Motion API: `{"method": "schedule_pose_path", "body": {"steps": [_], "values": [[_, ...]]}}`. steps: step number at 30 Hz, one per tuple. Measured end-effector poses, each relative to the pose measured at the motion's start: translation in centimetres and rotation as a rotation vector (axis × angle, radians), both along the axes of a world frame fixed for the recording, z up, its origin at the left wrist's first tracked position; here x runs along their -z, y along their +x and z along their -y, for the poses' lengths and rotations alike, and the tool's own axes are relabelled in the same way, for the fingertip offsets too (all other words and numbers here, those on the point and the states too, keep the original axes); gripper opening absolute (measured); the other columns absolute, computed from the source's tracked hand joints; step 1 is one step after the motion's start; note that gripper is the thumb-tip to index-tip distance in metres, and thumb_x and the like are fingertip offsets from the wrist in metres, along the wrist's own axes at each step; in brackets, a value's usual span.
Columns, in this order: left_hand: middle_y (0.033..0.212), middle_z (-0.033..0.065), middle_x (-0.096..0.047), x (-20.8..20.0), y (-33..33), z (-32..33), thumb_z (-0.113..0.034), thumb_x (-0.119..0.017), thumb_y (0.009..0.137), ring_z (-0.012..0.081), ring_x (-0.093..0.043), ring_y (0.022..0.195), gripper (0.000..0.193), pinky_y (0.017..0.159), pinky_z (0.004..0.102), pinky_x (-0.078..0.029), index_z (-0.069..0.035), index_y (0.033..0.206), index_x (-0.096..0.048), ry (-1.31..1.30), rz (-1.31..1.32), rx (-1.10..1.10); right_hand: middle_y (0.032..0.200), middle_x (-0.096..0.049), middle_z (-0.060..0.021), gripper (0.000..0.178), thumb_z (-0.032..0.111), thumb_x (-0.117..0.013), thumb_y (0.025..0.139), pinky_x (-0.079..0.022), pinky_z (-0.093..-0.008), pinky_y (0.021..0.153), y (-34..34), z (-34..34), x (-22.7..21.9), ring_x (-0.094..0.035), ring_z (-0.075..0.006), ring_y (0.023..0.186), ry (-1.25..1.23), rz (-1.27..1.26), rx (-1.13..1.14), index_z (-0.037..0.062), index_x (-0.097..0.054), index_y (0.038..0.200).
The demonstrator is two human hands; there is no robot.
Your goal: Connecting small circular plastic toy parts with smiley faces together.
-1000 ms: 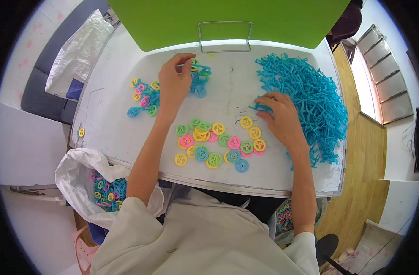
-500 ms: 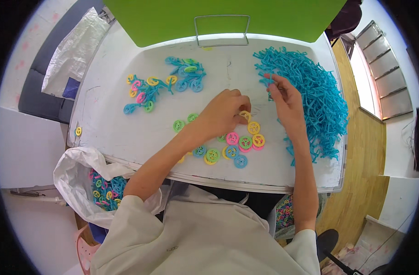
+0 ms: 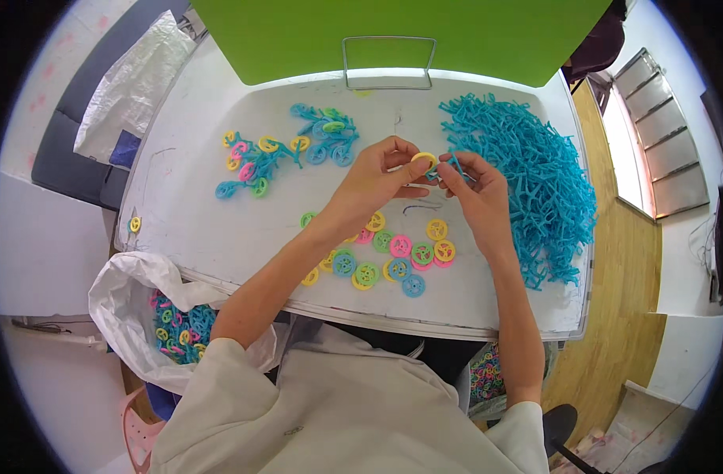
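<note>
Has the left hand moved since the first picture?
Yes, the left hand has moved rightward and slightly down the picture: it was left of the wire frame, now below it, holding a yellow wheel.

Held at one o'clock from view centre: round yellow plastic wheel [image 3: 423,158], tilted; just beside, toward three o'clock, slim blue plastic piece [image 3: 457,164], partly hidden.

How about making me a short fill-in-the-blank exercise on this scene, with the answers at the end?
The left hand holds a wheel coloured ____.
The right hand grips a thin blue piece.  The big blue heap lies toward the ____ side of the table.
The large panel at the table's far edge is ____.

Missing words: yellow; right; green.
</note>
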State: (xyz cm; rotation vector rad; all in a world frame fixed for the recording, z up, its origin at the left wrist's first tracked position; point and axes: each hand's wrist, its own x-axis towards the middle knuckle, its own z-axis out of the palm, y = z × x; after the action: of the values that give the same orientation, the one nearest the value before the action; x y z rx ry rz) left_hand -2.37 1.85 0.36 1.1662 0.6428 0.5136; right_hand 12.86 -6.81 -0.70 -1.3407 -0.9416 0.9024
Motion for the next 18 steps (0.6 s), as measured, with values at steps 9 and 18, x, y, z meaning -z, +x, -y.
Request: {"method": "schedule_pose_path", "body": {"steps": [9, 18], "values": [[0.103, 0.0088, -0.062, -0.21, 0.07, 0.25, -0.019, -0.062, 0.091, 0.0181, -0.064, 0.093, 0.023, 0.081, 0.0304, -0.055, 0.0, 0.103, -0.054, 0.116, 0.038, -0.107, 0.08, -0.065, -0.0036, 0.017, 0.014, -0.07, 0.084, -0.045, -0.0206, 0.056, -0.86, -0.09, -0.3, -0.059, -0.0074, 0.066, -0.019, -0.022, 0.152, 0.0005, -0.064, 0.091], [0.101, 0.0086, -0.062, 0.19, 0.13, 0.48, -0.021, -0.058, 0.094, 0.0185, -0.064, 0.094, 0.023, 0.082, 0.0301, -0.056, 0.0, 0.103, -0.056, -0.026, 0.068, -0.026, 0.078, -0.065, -0.0031, 0.017, 0.012, -0.071, 0.083, -0.043, -0.0196, 0.055, -0.62, 0.08, -0.61, -0.059, -0.0071, 0.065, -0.024, 0.028, 0.164, 0.0004, -0.063, 0.092]]}}
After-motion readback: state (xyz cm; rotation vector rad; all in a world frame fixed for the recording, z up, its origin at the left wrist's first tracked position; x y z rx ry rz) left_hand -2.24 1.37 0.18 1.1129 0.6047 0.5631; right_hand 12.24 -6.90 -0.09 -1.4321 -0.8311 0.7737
